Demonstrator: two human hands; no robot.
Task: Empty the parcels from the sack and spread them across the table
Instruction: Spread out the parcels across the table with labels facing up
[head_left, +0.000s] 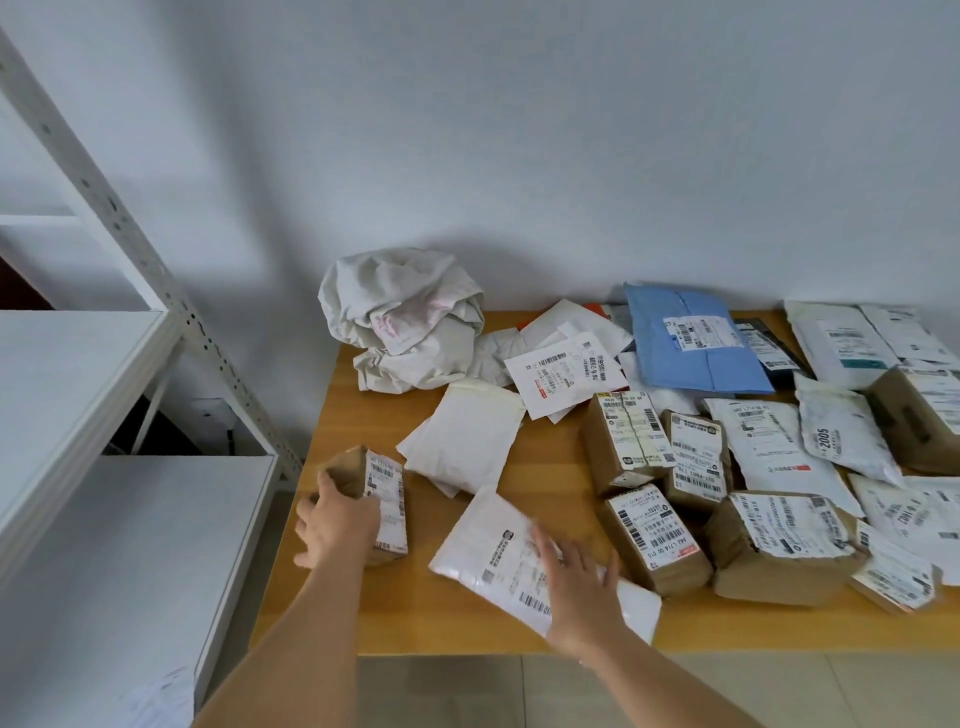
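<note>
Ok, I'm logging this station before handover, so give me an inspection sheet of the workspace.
Surface: wooden table, mostly covered on its right side.
Job's things: crumpled sack at the back by the wall; parcels spread out, among them a blue mailer.
Clutter: nothing seen.
Hands: left hand grips a small brown parcel; right hand lies flat on a white mailer.
Cables: nothing seen.
Surroundings: white shelving to the left, white wall behind.

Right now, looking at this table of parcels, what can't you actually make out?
- Head view: label text on the white mailer is motion-blurred, partly covered by the right hand.
- Brown parcel: near side hidden by the left hand.
- Sack: crumpled, inside unseen.
- Right-edge parcels: cut off.
</note>
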